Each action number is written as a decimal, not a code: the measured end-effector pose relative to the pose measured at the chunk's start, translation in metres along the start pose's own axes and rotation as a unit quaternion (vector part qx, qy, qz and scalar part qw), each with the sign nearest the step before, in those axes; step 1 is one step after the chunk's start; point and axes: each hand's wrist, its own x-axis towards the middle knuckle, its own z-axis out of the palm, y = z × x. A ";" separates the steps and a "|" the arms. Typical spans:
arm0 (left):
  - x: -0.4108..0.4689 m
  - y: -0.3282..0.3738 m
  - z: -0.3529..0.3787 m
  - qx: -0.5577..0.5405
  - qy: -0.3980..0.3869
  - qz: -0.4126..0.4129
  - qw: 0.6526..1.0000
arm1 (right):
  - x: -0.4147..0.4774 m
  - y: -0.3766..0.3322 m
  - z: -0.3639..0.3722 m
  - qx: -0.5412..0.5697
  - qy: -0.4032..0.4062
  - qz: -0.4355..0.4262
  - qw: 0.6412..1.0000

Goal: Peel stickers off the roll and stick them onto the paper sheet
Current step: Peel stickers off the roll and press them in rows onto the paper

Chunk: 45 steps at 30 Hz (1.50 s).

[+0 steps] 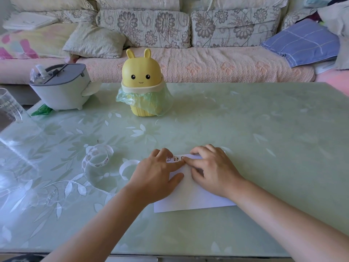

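A white paper sheet point(190, 195) lies flat on the green table, near its front edge. Small cartoon stickers point(175, 159) sit in a row along the sheet's far edge. My left hand point(156, 173) rests on the sheet's left part, its forefinger stretched out and pressing by the stickers. My right hand point(209, 167) lies on the sheet's right part, fingers pointing left, a fingertip touching the rightmost sticker. The sticker roll point(98, 156), a loose coil of white backing strip, stands on the table left of my hands. A curl of bare backing point(126, 167) lies between roll and sheet.
A yellow bunny-shaped bin point(142, 86) with a green bag stands at the table's far middle. A grey tissue box point(60, 86) sits far left, beside a clear glass point(9, 106). A sofa with cushions point(143, 29) runs behind the table.
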 end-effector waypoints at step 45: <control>-0.037 -0.042 -0.050 -0.532 -0.013 -0.225 0.816 | 0.059 -0.093 -0.018 0.516 -0.010 0.204 0.832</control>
